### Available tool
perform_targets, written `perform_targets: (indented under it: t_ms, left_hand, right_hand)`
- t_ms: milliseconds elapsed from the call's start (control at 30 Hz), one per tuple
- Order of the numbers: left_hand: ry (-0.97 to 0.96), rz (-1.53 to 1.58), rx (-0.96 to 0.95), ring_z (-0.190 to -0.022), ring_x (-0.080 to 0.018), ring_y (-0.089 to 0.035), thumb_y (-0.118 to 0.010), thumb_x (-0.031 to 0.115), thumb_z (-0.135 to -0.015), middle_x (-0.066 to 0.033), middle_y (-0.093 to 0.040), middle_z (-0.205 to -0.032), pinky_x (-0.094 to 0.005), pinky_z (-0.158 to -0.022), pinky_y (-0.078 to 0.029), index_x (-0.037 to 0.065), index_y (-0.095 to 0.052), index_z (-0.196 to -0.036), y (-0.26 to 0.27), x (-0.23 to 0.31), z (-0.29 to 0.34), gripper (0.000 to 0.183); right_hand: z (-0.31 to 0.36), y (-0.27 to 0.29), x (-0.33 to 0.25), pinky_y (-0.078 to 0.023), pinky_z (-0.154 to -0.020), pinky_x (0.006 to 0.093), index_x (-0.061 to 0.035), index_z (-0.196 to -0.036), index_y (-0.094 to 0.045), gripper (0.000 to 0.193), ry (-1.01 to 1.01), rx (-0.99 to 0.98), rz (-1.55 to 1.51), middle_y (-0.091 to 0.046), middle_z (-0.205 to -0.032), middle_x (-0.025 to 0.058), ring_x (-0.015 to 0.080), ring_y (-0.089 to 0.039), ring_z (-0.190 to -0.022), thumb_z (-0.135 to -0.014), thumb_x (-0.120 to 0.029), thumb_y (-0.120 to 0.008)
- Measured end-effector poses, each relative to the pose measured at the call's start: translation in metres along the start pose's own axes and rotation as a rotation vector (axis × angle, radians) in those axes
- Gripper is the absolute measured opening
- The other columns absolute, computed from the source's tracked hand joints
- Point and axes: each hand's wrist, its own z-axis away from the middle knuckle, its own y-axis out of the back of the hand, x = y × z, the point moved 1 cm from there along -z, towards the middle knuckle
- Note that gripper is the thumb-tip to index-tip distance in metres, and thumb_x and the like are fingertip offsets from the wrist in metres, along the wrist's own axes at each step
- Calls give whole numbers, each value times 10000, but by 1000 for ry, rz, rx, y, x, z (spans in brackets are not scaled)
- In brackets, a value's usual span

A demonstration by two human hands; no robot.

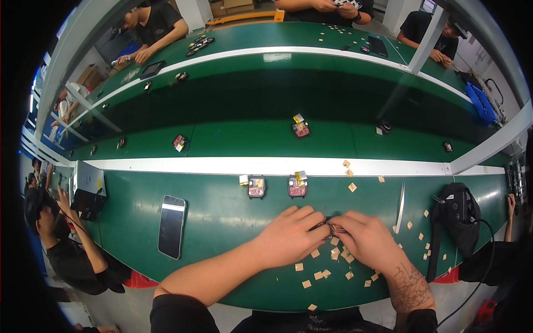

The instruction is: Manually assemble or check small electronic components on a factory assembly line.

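Near the middle of the green bench, my left hand (297,236) and my right hand (363,236) meet around a small dark electronic device (327,223). The fingers of both are closed on it and hide most of it. Many small tan square pads (335,253) lie scattered below and between my hands. Beyond my left hand sit two small square device housings, one (256,187) beside the other (297,186). Each shows a reddish circuit board and a silver battery with yellow tape. White tweezers (400,208) lie to the right of my right hand.
A dark phone (172,226) lies on the left. At the right rests a black bag (462,216) with a strap and cable. Past the white rail (222,165), a belt (233,141) carries several devices. Metal posts (488,139) frame the bench; people work on the sides and opposite.
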Motion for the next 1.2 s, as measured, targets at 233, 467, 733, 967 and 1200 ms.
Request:
perform_targets:
  t_ms: [233,467,733,967,1200]
  left_hand:
    - [17,38,16,-1044,-276,-640,-823,208,-859,-59,-650,-1117,-414,-854,-527,99,-640,-1098,3,0,-2,320]
    - [13,38,22,-1046,-262,-639,-806,212,-882,-47,-647,-1128,-406,-857,-533,113,-667,-1119,2,-1,0,292]
    - [2,-33,-32,-1082,-228,-629,-821,228,-889,-16,-679,-1177,-391,-911,-539,137,-764,-1195,5,-1,1,324]
    - [22,-37,-3,-1096,-226,-628,-842,235,-878,-13,-706,-1240,-391,-924,-536,137,-768,-1195,6,-1,3,340]
    - [26,-40,-5,-1095,-221,-630,-837,223,-879,-6,-707,-1251,-386,-905,-534,121,-764,-1182,4,-3,4,327]
  right_hand:
    - [-1,-4,0,-595,-682,439,-52,-1143,-721,191,-43,27,-85,-719,-977,114,368,-724,-792,-956,-83,-746]
    - [-4,6,3,-579,-686,391,-21,-1148,-739,203,-81,15,-222,-738,-958,129,309,-721,-760,-947,-35,-761]
    - [-5,15,4,-377,-565,263,14,-1148,-749,241,-254,-22,-410,-677,-867,53,68,-433,-614,-908,22,-776]
    - [-6,14,3,-553,-669,354,-5,-1126,-751,177,-237,-56,-284,-746,-944,129,252,-691,-711,-952,-41,-761]
    - [-4,3,-4,-599,-709,441,-30,-1122,-726,167,-86,-1,-123,-731,-970,135,386,-731,-812,-956,-49,-741]
